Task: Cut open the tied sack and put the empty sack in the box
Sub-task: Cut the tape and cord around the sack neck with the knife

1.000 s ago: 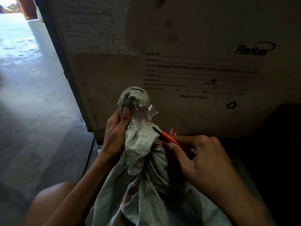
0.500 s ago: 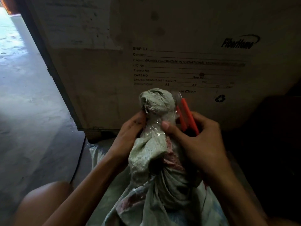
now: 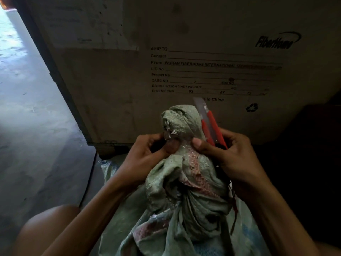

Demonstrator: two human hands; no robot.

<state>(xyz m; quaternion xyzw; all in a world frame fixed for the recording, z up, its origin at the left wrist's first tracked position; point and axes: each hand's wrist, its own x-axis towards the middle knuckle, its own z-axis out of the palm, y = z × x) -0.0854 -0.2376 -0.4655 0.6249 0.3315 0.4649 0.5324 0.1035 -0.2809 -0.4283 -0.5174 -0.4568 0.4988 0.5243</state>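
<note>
A pale green woven sack (image 3: 186, 196) stands between my forearms, its neck bunched into a knob and bound with clear tape. My left hand (image 3: 147, 154) pinches the tape at the neck from the left. My right hand (image 3: 232, 156) holds a red utility knife (image 3: 210, 124) upright, blade up, behind the neck, while its thumb presses on the taped neck. A large cardboard box (image 3: 184, 67) with printed shipping text rises right behind the sack.
Grey concrete floor (image 3: 33, 135) lies to the left, brightly lit at the far left. My knee (image 3: 46, 230) shows at the lower left. A second sack lies flat under the green one. The right side is dark.
My right hand swung the knife up from pointing at the neck to standing upright behind it. Both thumbs have closed in on the taped neck. The view shifted slightly.
</note>
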